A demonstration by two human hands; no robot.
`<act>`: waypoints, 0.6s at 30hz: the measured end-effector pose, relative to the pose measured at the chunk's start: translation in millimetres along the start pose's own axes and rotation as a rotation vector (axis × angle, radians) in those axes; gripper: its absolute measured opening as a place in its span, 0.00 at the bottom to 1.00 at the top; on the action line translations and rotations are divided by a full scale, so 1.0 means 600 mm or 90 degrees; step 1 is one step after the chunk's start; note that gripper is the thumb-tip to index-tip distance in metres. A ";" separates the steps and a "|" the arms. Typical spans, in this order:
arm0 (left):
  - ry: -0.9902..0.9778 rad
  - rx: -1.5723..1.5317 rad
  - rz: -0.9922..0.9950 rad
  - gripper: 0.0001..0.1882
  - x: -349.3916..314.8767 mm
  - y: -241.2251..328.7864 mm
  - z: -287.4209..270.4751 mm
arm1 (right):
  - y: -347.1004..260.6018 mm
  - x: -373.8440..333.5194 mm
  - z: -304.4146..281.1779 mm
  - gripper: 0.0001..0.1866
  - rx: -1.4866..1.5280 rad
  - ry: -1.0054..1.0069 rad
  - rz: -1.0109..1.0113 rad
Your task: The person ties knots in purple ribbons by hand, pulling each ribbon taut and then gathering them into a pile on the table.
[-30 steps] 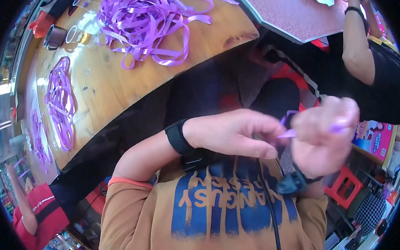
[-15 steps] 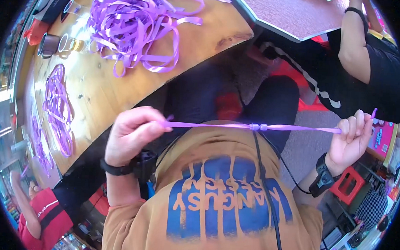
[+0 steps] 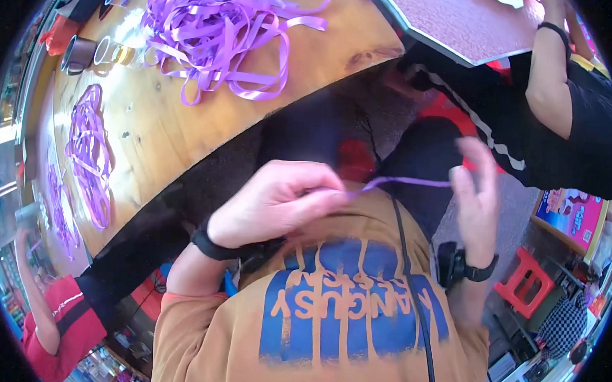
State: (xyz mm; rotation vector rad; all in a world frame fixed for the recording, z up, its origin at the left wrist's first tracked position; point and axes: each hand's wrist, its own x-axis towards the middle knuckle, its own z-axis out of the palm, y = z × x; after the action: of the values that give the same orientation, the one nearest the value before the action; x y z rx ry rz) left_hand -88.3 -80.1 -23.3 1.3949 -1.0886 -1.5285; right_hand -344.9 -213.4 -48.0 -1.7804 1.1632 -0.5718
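A purple satin ribbon (image 3: 407,181) stretches in a slack, wavy line in front of my tan shirt. My left hand (image 3: 285,198) is closed in a pinch on its left part, with the thumb pressed over the fingers. The far end of the ribbon reaches the fingers of my right hand (image 3: 478,210), which are stretched upward and apart, somewhat smeared by motion. Whether that end touches the fingers or passes behind them, I cannot tell. The knots on the ribbon are hidden.
A tangled heap of purple ribbon (image 3: 217,37) covers part of the wooden table (image 3: 160,138). Flatter ribbon bundles (image 3: 90,155) lie at its left, near a dark mug (image 3: 78,54) and clear cups (image 3: 111,51). A person in black (image 3: 572,129) is at right, another in red (image 3: 64,317) at left.
Both hands have moved toward each other, the left to the right and the right to the left. The ribbon, taut before, is now slack, and the right hand's fingers have spread from their pinch.
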 end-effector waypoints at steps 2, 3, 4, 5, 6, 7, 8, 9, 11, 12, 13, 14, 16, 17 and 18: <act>-0.039 0.065 0.031 0.05 0.020 0.014 0.016 | -0.052 0.004 0.032 0.24 0.173 -0.323 -0.063; -0.045 0.068 0.041 0.04 0.027 0.013 0.023 | -0.076 0.001 0.048 0.25 0.323 -0.455 0.046; -0.047 0.069 0.042 0.04 0.029 0.014 0.025 | -0.098 0.002 0.056 0.21 0.423 -0.509 0.129; -0.031 0.083 0.083 0.04 0.030 0.017 0.025 | -0.101 0.005 0.055 0.17 0.410 -0.488 0.125; -0.013 0.097 0.123 0.04 0.030 0.021 0.025 | -0.102 0.008 0.055 0.13 0.397 -0.467 0.122; 0.005 0.064 0.080 0.05 0.024 0.030 0.022 | -0.099 0.007 0.049 0.09 0.406 -0.412 0.149; 0.030 0.019 0.036 0.05 0.015 0.024 0.017 | -0.095 0.004 0.041 0.06 0.417 -0.358 0.177; 0.061 0.011 0.025 0.05 0.008 0.021 0.012 | -0.101 0.002 0.037 0.04 0.410 -0.307 0.165; 0.109 -0.015 0.009 0.05 -0.001 0.014 0.002 | -0.096 0.001 0.029 0.04 0.384 -0.311 0.151; 0.108 -0.016 0.008 0.05 -0.004 0.014 0.002 | -0.094 0.001 0.025 0.03 0.358 -0.314 0.134; 0.115 -0.023 0.028 0.05 -0.006 0.013 0.003 | -0.089 0.002 0.027 0.06 0.323 -0.329 0.124; 0.124 -0.028 0.048 0.05 -0.007 0.013 0.004 | -0.087 0.009 0.031 0.06 0.324 -0.329 0.124; 0.122 -0.042 0.048 0.05 -0.007 0.025 0.004 | -0.085 0.025 0.039 0.08 -0.188 -0.231 -0.194; 0.110 -0.035 0.048 0.05 -0.006 0.032 0.005 | -0.084 0.027 0.042 0.13 -0.241 -0.219 -0.248; 0.099 -0.029 0.048 0.05 -0.005 0.035 0.007 | -0.089 0.024 0.046 0.13 -0.241 -0.218 -0.246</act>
State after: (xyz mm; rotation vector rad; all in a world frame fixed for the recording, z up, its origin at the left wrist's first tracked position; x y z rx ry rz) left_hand -92.0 -83.7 -2.3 1.4007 -0.9946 -1.3594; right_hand -292.3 -206.5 -16.0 -2.3451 0.7252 -0.2529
